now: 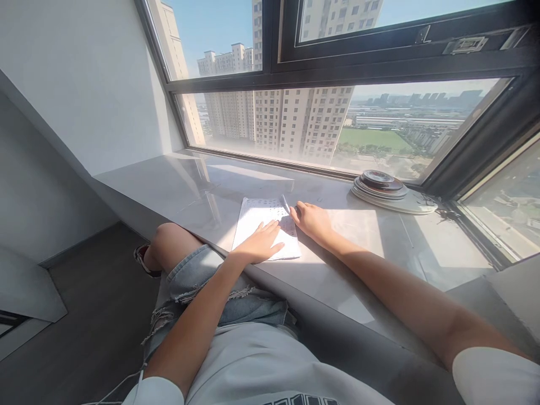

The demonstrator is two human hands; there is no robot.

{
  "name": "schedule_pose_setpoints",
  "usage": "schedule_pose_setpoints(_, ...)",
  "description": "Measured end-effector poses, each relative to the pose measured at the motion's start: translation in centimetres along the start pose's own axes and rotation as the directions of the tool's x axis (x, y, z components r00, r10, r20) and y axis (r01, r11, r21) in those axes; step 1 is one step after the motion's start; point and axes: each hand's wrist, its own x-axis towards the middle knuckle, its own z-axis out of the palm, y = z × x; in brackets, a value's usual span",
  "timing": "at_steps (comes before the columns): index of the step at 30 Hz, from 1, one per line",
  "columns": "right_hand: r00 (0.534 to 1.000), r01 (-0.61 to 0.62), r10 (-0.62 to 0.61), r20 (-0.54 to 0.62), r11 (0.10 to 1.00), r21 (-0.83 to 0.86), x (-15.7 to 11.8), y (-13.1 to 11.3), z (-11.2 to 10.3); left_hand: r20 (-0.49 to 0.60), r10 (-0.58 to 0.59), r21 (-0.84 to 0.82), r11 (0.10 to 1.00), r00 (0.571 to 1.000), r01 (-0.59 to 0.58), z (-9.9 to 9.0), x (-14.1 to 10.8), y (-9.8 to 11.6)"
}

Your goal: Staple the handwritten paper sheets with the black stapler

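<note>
A white shirt (pixel 261 365) of the person is nearest, and beyond it are torn denim shorts (pixel 257 307). The left hand (pixel 262 243) lies flat on the paper (pixel 254 216), its fingers slightly spread and the thumb apart. This paper, with rows of dark marks, rests on the window sill (pixel 333 287), near the front edge. The right hand (pixel 313 220), at the paper's right side, has bent fingers pinching a pen (pixel 286 204). Farther right, plates (pixel 382 191) are stacked beside the window frame (pixel 358 72).

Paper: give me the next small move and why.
Probably bring the pen leftward over the paper: the right hand holds it near the paper's right edge, while the left hand rests on the paper, whose lower part looks bare.
</note>
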Motion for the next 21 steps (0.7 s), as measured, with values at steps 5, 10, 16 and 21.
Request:
schedule_pose_setpoints(5,0.987,-0.032,0.022,0.159,0.998,0.057,1.0,0.1,-1.1,0.002,0.067,0.01,0.998,0.998,-0.067,0.0,-0.2,0.0)
schedule_pose_setpoints(10,0.888,0.118,-0.185,0.421,0.977,0.179,2.6,2.2,-2.9,0.074,0.078,-0.01,0.997,0.994,-0.078,-0.6,-0.2,0.2)
schedule_pose_setpoints(16,0.802,0.158,-0.3,0.516,0.941,0.3,3.4,4.3,-4.0,0.103,0.088,-0.029,0.996,0.991,-0.086,-0.8,-0.1,0.0)
schedule_pose_setpoints(21,0.95,-0.056,-0.023,0.313,0.969,0.241,3.8,4.1,-3.9,0.077,0.124,0.025,0.992,0.989,-0.126,-0.2,-0.1,-0.3)
